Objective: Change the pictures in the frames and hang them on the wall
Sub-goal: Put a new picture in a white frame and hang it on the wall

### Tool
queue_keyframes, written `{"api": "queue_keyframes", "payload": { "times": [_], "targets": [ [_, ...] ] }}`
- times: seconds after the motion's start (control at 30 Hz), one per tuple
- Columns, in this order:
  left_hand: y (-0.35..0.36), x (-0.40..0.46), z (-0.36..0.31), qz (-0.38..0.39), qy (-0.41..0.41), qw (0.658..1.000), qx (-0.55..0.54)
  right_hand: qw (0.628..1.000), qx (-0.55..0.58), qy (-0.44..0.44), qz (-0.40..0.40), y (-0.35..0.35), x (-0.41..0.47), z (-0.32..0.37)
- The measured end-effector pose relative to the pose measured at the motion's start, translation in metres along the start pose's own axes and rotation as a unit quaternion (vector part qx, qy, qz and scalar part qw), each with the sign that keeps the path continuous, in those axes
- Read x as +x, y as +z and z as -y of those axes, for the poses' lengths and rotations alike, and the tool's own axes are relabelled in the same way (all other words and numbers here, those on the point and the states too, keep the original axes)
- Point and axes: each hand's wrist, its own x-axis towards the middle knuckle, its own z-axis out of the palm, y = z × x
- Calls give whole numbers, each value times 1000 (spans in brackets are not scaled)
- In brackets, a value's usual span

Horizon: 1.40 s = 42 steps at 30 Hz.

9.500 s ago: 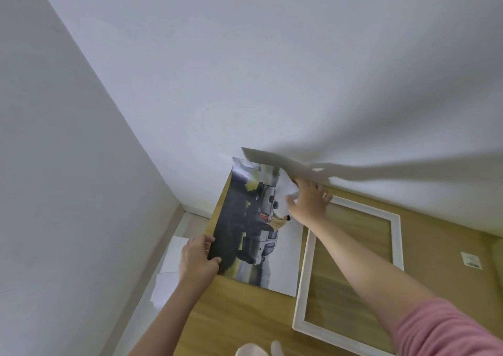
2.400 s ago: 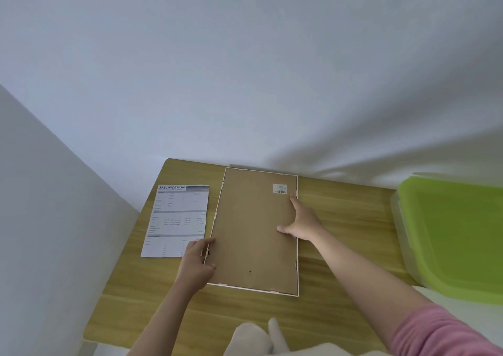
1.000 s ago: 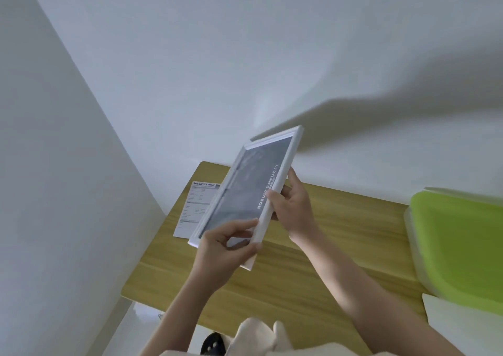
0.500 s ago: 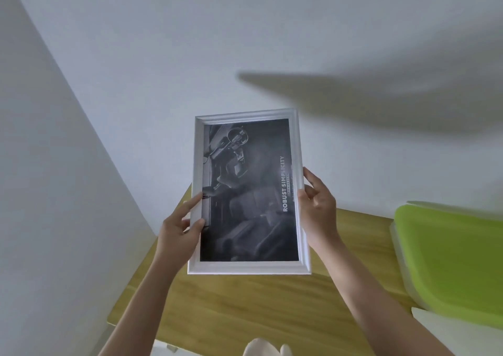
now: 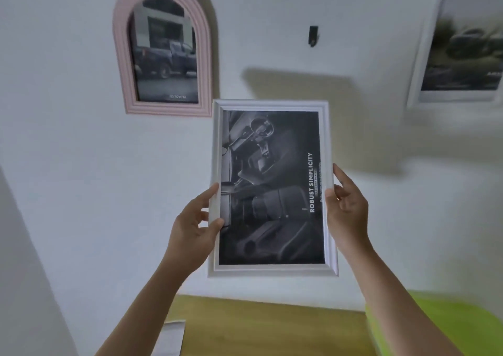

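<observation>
White frame (image 5: 272, 188) held upright before the wall: left hand (image 5: 190, 225) and right hand (image 5: 347, 208) each pinch a side rail. Probably light, rigid and perhaps fragile-fronted; best gripped by the rails.

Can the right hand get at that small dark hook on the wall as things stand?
Probably not yet: the right hand grips the white frame, and the hook sits well above, though nothing blocks the wall.

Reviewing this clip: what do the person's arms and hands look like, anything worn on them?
Both forearms are bare up to the bottom edge of the picture; no sleeve shows. The left hand and the right hand carry no glove, ring, watch or bracelet that I can see.
</observation>
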Motion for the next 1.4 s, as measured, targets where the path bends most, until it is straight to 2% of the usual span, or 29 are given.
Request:
{"api": "queue_keyframes", "payload": {
  "times": [0.23, 0.4, 0.83, 1.13, 1.4],
  "targets": [
    [31, 91, -34, -1, 97, 995, 26, 995, 15, -84, -45, -15, 88, 23],
    [49, 133, -45, -15, 117, 993, 12, 992, 19, -115, -54, -15, 129, 26],
    [86, 148, 6, -21, 108, 993, -34, 993, 2, -103, -53, -18, 137, -24],
    [94, 143, 22, -26, 110, 993, 16, 993, -71, -85, -47, -20, 121, -50],
    [93, 137, 15, -45, 102, 991, 69, 989, -136, -60, -28, -30, 115, -45]
  ]
}}
